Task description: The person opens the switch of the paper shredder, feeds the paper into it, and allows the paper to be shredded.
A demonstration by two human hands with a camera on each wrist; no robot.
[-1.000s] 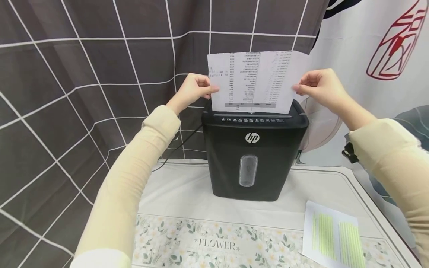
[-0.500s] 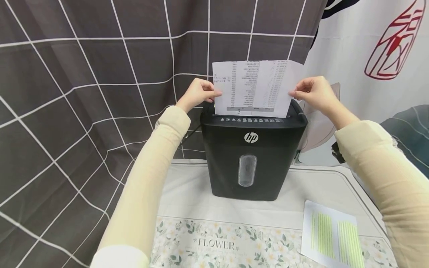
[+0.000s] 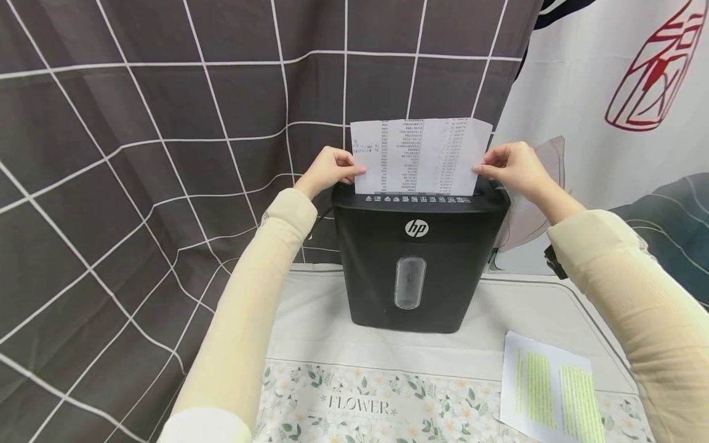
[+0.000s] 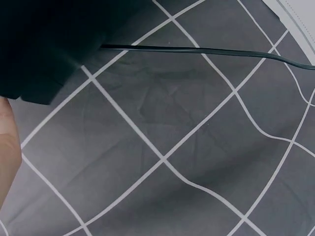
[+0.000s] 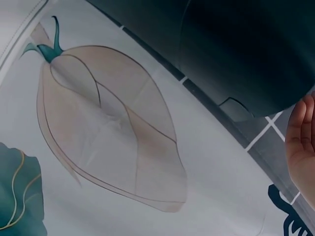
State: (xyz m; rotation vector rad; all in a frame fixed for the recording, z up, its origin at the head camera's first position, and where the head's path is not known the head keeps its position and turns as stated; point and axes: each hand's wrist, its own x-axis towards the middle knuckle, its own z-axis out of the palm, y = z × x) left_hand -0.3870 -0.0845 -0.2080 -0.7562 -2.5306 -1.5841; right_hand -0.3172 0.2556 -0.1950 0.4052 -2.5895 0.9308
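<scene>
A printed white sheet (image 3: 421,156) stands upright with its lower edge down in the top slot of a black HP shredder (image 3: 418,258). My left hand (image 3: 330,171) pinches the sheet's left edge, and my right hand (image 3: 505,166) pinches its right edge, both just above the shredder's top. In the left wrist view only a sliver of the left hand (image 4: 7,147) shows beside the dark shredder body (image 4: 44,44). The right wrist view catches the right hand's edge (image 5: 301,147) under the shredder's black casing (image 5: 246,49).
The shredder sits on a table with a floral cloth (image 3: 388,406). Another sheet with green striped columns (image 3: 548,387) lies at the front right. A black power cord (image 4: 197,50) runs from the shredder across the grey grid curtain (image 3: 138,154). A white patterned hanging (image 3: 609,92) is behind right.
The sheet has gone lower into the shredder slot, so less of it shows. Both hands came down with it, closer to the shredder's top.
</scene>
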